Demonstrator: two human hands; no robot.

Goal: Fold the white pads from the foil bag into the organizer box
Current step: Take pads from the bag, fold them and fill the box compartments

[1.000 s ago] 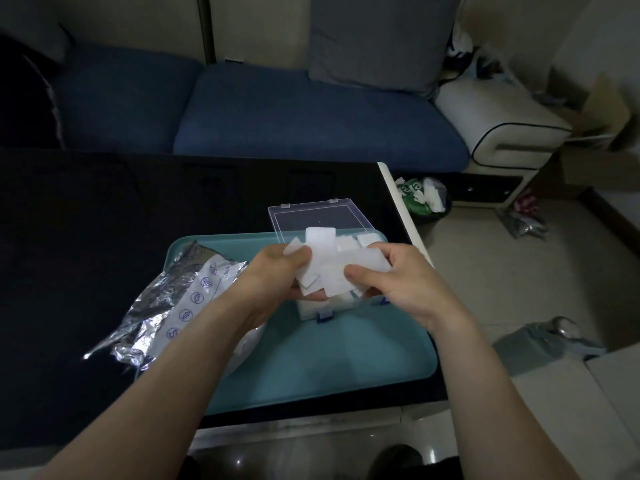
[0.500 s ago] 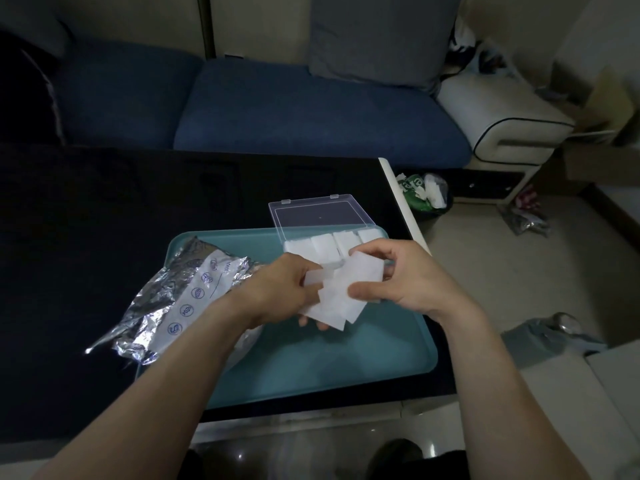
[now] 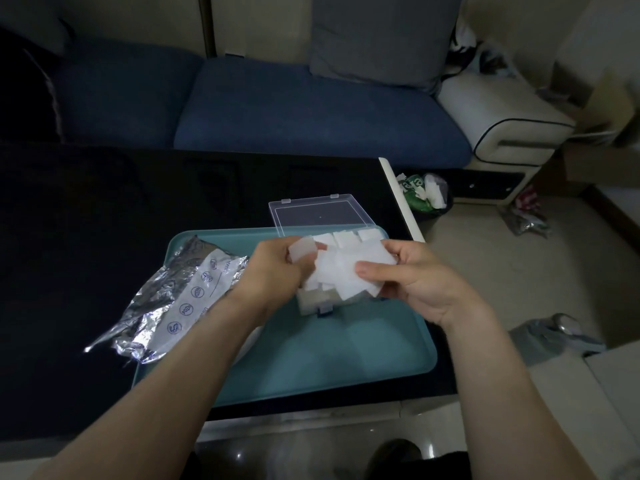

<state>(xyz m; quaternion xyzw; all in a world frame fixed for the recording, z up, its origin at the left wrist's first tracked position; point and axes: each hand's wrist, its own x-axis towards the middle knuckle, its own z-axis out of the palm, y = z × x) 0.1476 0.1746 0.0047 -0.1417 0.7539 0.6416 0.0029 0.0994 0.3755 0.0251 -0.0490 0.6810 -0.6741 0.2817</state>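
We hold a white pad (image 3: pixel 341 273) over the organizer box (image 3: pixel 320 303) on the teal tray (image 3: pixel 311 355): our left hand (image 3: pixel 273 268) pinches its folded corner, our right hand (image 3: pixel 415 282) grips the opposite edge. The foil bag (image 3: pixel 169 299) lies left, probably half on the table (image 3: pixel 86 220).

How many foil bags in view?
2, possibly more. One crinkled silver foil bag lies on the left edge of the teal plastic tray; another crumpled silver bag lies on the floor at right. Others may be hidden.
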